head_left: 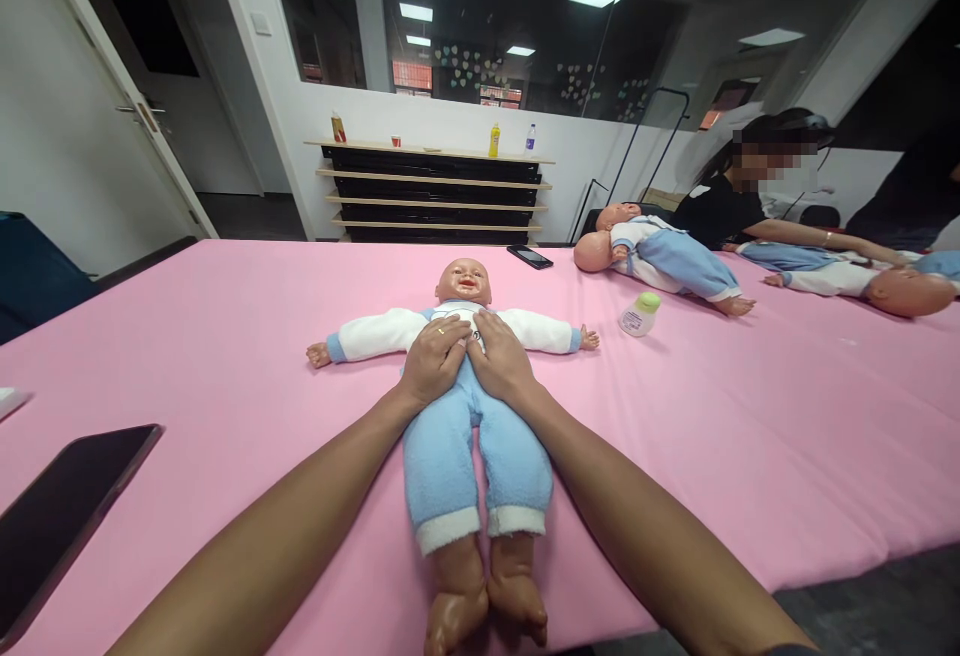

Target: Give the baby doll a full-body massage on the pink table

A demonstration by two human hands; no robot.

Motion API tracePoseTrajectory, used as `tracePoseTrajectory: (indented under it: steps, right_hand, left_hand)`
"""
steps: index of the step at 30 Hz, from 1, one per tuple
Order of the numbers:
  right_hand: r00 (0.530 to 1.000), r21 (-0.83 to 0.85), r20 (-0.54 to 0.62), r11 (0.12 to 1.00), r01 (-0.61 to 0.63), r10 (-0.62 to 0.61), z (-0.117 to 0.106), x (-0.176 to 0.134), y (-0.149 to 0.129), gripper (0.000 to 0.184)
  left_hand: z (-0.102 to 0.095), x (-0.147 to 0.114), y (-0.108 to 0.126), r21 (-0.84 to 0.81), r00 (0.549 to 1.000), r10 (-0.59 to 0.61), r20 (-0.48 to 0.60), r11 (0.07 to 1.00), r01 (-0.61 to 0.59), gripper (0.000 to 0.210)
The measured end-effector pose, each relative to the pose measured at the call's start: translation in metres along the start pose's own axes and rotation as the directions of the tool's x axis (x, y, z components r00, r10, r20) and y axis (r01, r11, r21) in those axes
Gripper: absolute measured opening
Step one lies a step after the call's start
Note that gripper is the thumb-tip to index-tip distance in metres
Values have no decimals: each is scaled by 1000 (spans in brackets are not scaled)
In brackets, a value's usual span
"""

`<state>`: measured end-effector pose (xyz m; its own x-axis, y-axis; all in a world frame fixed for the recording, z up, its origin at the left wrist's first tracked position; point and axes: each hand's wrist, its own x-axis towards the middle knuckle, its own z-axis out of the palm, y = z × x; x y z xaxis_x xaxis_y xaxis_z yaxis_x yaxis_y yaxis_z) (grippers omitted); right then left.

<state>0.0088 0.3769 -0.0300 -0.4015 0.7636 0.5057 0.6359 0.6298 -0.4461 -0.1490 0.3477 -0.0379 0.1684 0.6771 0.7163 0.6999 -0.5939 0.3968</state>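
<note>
A baby doll in a white top and light blue fleece trousers lies on its back on the pink-covered table. Its head points away from me, its arms are stretched to both sides and its bare feet are closest to me. My left hand rests flat on the left side of the doll's chest, a ring on one finger. On the other side of the chest lies my right hand, also flat, with its fingers pointing toward the doll's head. The thumbs are close together. Neither hand grips anything.
A white bottle with a green cap stands right of the doll. Dark phones lie at the near left and the far edge. More dolls are piled at the right, where a person handles another doll.
</note>
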Motion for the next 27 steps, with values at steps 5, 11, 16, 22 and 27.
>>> tracePoseTrajectory:
  steps: [5, 11, 16, 22, 27]
  right_hand:
    - [995, -16, -76, 998, -65, 64, 1, -1, -1, 48]
    - [979, -9, -202, 1000, -24, 21, -4, -4, -6, 36]
    - [960, 43, -187, 975, 219, -207, -8, -8, -9, 36]
    - [956, 70, -15, 954, 293, -293, -6, -5, -7, 35]
    - [984, 46, 15, 984, 175, -175, -3, 1, -3, 41]
  left_hand:
    - [1, 5, -3, 15, 996, -21, 91, 1000, 19, 35]
    - [8, 6, -12, 65, 989, -119, 87, 991, 113, 39]
    - [14, 2, -23, 93, 980, -201, -15, 975, 201, 40]
    - [15, -2, -23, 129, 959, -230, -166, 959, 252, 39]
    - [8, -2, -10, 86, 976, -132, -171, 985, 148, 40]
